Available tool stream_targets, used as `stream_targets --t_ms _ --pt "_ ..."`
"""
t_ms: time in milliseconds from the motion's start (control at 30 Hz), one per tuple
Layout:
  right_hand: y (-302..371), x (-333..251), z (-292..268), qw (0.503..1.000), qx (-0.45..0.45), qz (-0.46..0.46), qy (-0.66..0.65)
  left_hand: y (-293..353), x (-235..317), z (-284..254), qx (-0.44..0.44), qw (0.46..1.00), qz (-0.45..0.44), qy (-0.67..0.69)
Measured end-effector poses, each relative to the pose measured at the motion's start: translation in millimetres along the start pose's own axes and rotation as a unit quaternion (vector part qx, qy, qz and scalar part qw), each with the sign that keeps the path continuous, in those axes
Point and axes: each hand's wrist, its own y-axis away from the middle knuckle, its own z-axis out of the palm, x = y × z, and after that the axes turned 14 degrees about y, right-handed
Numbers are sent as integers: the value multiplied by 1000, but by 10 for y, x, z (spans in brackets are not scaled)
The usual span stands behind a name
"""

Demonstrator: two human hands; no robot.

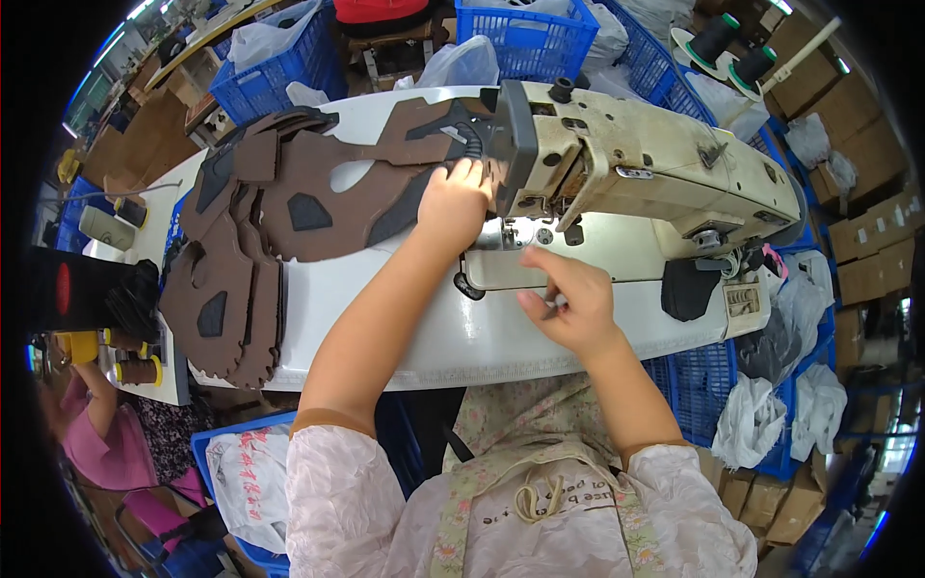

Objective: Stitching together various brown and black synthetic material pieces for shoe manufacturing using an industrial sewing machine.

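Brown cut panels [328, 207] with dark grey patches lie in overlapping layers on the left of the white sewing table [424, 328]. My left hand [455, 204] is closed at the right end of the upper panel, its fingertips beside the head of a cream industrial sewing machine [646, 144]. Part of that panel is hidden behind the hand and the machine head. In front of the needle plate [520, 234], my right hand [578, 306] is raised with its index finger and thumb apart. Its other fingers curl around a small greyish thing I cannot make out.
A black piece [689, 289] lies at the table's right end. Blue crates [528, 37] with plastic bags stand behind the table. Black thread cones [715, 40] rise at the back right. A person in pink [111, 429] sits at the left, and cardboard boxes [872, 231] line the right.
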Motion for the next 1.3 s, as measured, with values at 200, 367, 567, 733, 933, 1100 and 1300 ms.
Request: stream_targets --t_ms 200,367,567,733,933,1100,1300 --pt "458 -152 196 938 -163 160 -263 -252 -325 260 72 997 -19 -21" --pt "272 -278 604 774 -248 421 -403 -380 -517 209 23 995 -91 -16" --pt "-386 -253 1179 543 -37 594 -593 -495 -567 57 -30 990 -126 52" --pt "-732 95 1580 492 105 547 -669 -575 -558 -3 -65 985 -146 69" --pt "-806 181 1669 483 132 545 -672 -543 -621 -26 -72 984 -143 73" --pt "-819 236 1659 488 140 546 -666 -562 -607 -38 -79 984 -137 76" --pt "-827 283 1706 479 126 570 -656 -550 -598 -48 -87 983 -144 75"
